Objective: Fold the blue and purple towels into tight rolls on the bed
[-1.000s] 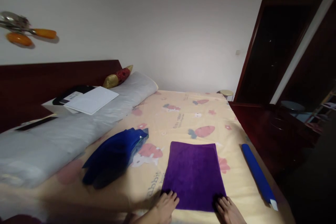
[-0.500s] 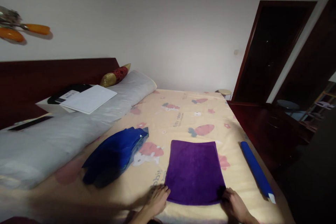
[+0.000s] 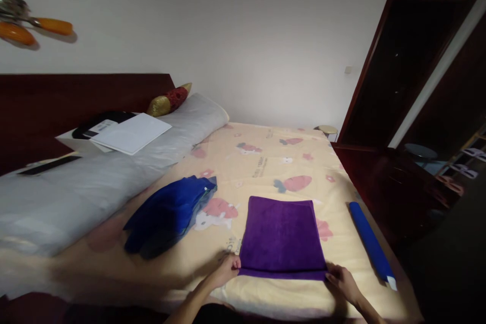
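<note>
A purple towel lies flat on the bed, with a narrow strip along its near edge folded over. My left hand pinches the near left corner of that strip. At the near right corner, my right hand grips the strip between thumb and fingers. Off to the right rests a rolled blue towel with a white tag at its near end. A crumpled pile of dark blue cloth sits left of the purple towel, apart from my left hand.
The bed has a cream sheet with carrot and rabbit prints. A long grey bolster runs along the headboard, with a white flat box on it. A stool stands beyond the bed's far edge.
The near edge of the purple towel has been turned over into a narrow fold, away from me. Both hands have shifted slightly with it, and the view has tilted a little.
</note>
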Demonstrator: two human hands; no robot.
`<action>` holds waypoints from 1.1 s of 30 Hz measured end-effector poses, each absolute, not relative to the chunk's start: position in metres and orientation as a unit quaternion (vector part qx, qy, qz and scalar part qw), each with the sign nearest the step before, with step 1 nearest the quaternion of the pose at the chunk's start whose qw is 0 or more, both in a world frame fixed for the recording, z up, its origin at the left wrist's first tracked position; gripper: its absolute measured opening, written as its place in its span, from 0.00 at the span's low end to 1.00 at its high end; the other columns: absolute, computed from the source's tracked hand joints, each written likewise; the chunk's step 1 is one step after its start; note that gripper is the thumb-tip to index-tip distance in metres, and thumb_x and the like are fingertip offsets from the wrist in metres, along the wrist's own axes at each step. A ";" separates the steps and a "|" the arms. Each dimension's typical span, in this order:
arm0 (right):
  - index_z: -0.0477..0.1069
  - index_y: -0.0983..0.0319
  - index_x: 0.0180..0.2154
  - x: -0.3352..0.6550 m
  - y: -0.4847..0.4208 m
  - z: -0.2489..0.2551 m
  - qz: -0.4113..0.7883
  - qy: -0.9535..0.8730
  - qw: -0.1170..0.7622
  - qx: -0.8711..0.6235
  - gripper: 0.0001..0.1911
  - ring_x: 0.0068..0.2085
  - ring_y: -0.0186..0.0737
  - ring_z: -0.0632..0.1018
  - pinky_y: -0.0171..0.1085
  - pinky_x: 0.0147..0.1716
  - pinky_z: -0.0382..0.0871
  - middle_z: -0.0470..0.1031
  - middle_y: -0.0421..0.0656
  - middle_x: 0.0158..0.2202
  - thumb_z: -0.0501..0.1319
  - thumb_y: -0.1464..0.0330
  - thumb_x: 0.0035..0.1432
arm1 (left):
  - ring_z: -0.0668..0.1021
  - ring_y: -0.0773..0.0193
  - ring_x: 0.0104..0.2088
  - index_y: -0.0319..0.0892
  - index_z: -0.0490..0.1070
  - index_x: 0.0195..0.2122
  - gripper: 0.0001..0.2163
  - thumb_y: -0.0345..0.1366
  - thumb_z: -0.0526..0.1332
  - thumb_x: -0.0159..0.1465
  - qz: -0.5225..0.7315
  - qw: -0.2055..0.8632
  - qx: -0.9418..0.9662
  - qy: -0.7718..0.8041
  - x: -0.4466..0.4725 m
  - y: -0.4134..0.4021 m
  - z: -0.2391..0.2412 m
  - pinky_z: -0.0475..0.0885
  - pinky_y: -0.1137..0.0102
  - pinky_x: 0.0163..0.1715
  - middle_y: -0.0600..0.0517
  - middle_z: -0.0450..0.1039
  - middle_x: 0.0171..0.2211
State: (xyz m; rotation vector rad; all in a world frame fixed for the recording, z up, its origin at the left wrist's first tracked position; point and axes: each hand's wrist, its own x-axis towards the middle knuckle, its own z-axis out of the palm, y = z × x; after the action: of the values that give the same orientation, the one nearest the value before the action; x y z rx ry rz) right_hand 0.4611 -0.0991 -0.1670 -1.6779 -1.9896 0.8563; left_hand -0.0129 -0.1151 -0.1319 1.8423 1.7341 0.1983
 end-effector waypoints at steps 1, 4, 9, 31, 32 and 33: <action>0.70 0.60 0.28 0.462 -0.099 -0.169 0.299 -0.715 0.194 -0.602 0.19 0.31 0.42 0.76 0.37 0.31 0.68 0.76 0.42 0.27 0.50 0.53 0.54 | 0.73 0.68 0.37 0.42 0.68 0.31 0.08 0.25 0.53 0.53 0.076 0.301 0.688 0.656 -0.013 -0.115 -0.131 0.66 0.74 0.40 0.55 0.71 0.33; 0.70 0.59 0.29 0.463 -0.099 -0.173 0.264 -0.726 0.172 -0.611 0.16 0.32 0.41 0.76 0.36 0.34 0.68 0.76 0.42 0.29 0.50 0.58 0.55 | 0.74 0.66 0.38 0.43 0.67 0.30 0.07 0.26 0.54 0.53 0.075 0.298 0.673 0.672 -0.011 -0.116 -0.131 0.66 0.74 0.40 0.56 0.71 0.32; 0.73 0.60 0.40 0.457 -0.102 -0.174 0.188 -0.739 0.135 -0.632 0.13 0.42 0.47 0.76 0.41 0.42 0.67 0.77 0.47 0.38 0.53 0.67 0.55 | 0.72 0.66 0.35 0.43 0.66 0.28 0.05 0.26 0.57 0.54 0.051 0.260 0.667 0.697 -0.006 -0.115 -0.127 0.64 0.73 0.38 0.56 0.69 0.29; 0.74 0.63 0.43 0.402 -0.113 -0.146 0.005 -0.825 -0.014 -0.565 0.20 0.45 0.50 0.73 0.47 0.44 0.62 0.76 0.52 0.43 0.46 0.64 0.65 | 0.67 0.46 0.57 0.38 0.76 0.48 0.27 0.49 0.42 0.68 -0.127 0.048 0.734 0.665 0.082 -0.130 -0.107 0.51 0.51 0.59 0.37 0.74 0.51; 0.74 0.63 0.45 0.401 -0.110 -0.147 0.007 -0.825 -0.017 -0.566 0.20 0.45 0.50 0.74 0.47 0.44 0.62 0.76 0.53 0.43 0.46 0.65 0.64 | 0.68 0.44 0.56 0.39 0.77 0.47 0.26 0.48 0.44 0.68 -0.137 0.047 0.727 0.671 0.088 -0.129 -0.109 0.51 0.49 0.58 0.37 0.74 0.50; 0.74 0.64 0.45 0.399 -0.107 -0.148 0.008 -0.824 -0.019 -0.566 0.20 0.45 0.51 0.74 0.48 0.45 0.63 0.76 0.54 0.43 0.46 0.66 0.64 | 0.69 0.43 0.55 0.40 0.77 0.46 0.25 0.48 0.45 0.67 -0.143 0.046 0.719 0.678 0.094 -0.127 -0.111 0.53 0.47 0.56 0.37 0.75 0.48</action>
State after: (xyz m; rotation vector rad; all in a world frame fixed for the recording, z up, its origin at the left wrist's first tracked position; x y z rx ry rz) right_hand 0.3988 -0.1074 -0.1481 -1.7991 -2.6225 0.0252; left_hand 0.0940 -0.1271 -0.1112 2.1966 2.0703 -0.4381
